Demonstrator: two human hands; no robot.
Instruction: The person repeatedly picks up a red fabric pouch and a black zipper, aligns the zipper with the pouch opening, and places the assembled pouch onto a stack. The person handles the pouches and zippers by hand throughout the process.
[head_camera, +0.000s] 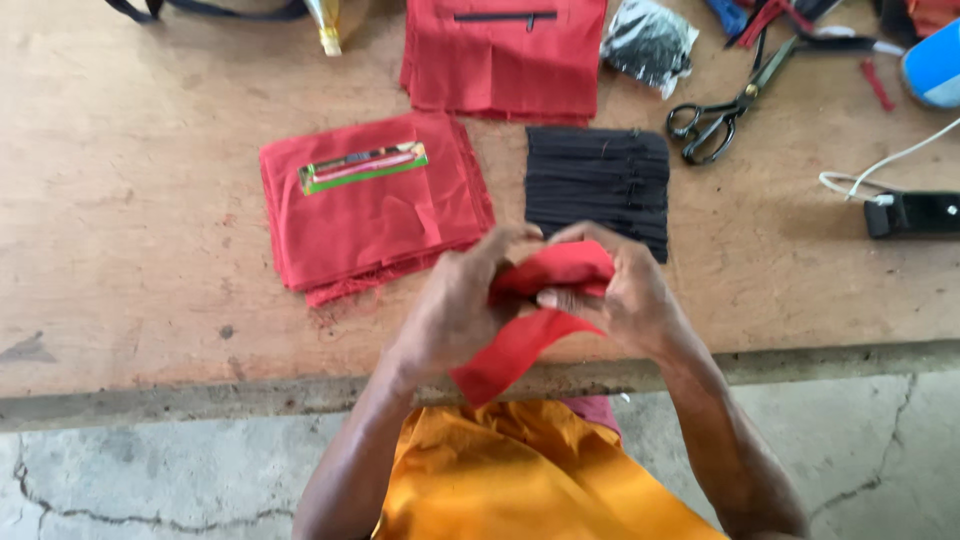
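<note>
Squarely between both hands (545, 295), red cloth (530, 330).

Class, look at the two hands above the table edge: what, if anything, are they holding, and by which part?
Both hands, left hand and right hand, hold a red fabric piece. Their grip is on its folded upper end; the lower end hangs free toward the lap.

Two red fabric stacks (370, 205), one black zipper stack (598, 185), one scissors (730, 110), two hands (545, 295)

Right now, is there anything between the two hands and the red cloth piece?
Nothing visible: the left hand and the right hand both hold the red cloth piece directly, above the table edge.
</note>
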